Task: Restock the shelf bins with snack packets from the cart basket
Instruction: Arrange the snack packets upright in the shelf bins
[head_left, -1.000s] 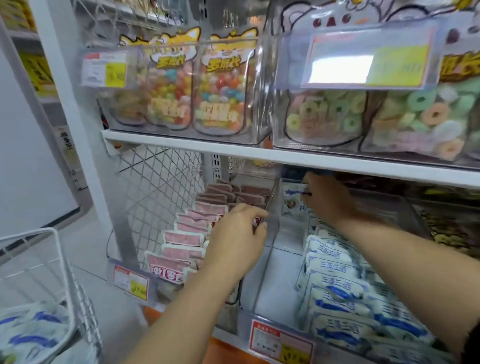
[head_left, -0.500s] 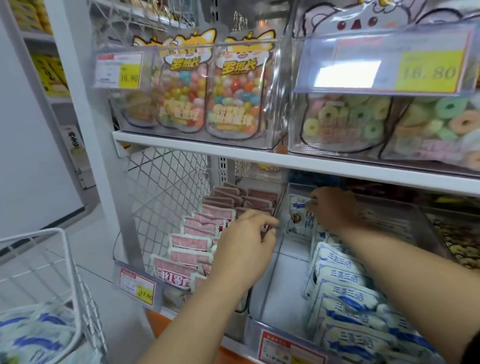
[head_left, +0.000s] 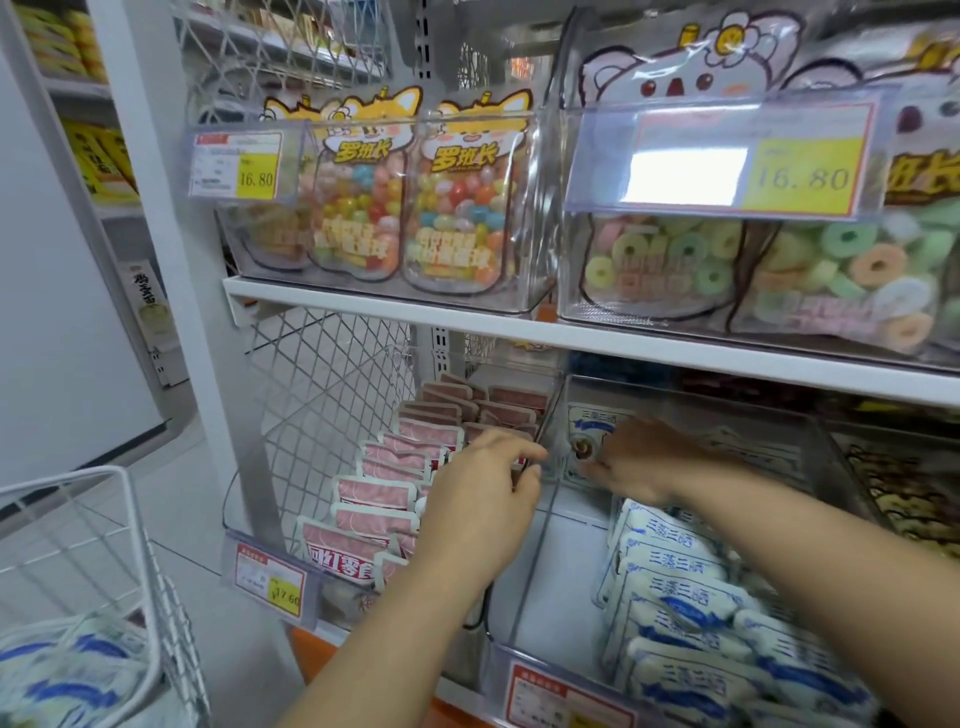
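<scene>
Fingers (head_left: 511, 448) of the left hand (head_left: 483, 514) were curled, thumb close under them, their tips at the top edge of the left wall of the clear bin (head_left: 556, 571). Whether they actually gripped that wall could not be told. The right hand (head_left: 644, 462) reached to the back of the bin, its fingers (head_left: 597, 467) bent down onto the lower front of an upright packet (head_left: 589, 423). They touched it, but the back of the hand hid whether they pinched it.

Nearest, well to the left of the bin and lower, stood the white wire cart basket (head_left: 120, 470), with white-and-blue snack packets (head_left: 67, 675) lying in it. On the bin's front lip hung a red-and-yellow price tag (head_left: 566, 696). Inside the bin, along its right side, a row of packets (head_left: 675, 587) in the same white and blue overlapped from front toward back. The upright packet stood beyond the row, against the bin's rear wall.

Just left of the bin, pink packets (head_left: 374, 493) stood in rows in a neighbouring bin, with the left palm over them. Farther left of the bin was wire mesh (head_left: 322, 395). Above the bin ran a white shelf board (head_left: 415, 317). It carried bean candy bags (head_left: 457, 208) and ring gummy bags (head_left: 660, 260) in clear boxes tagged 16.80.
</scene>
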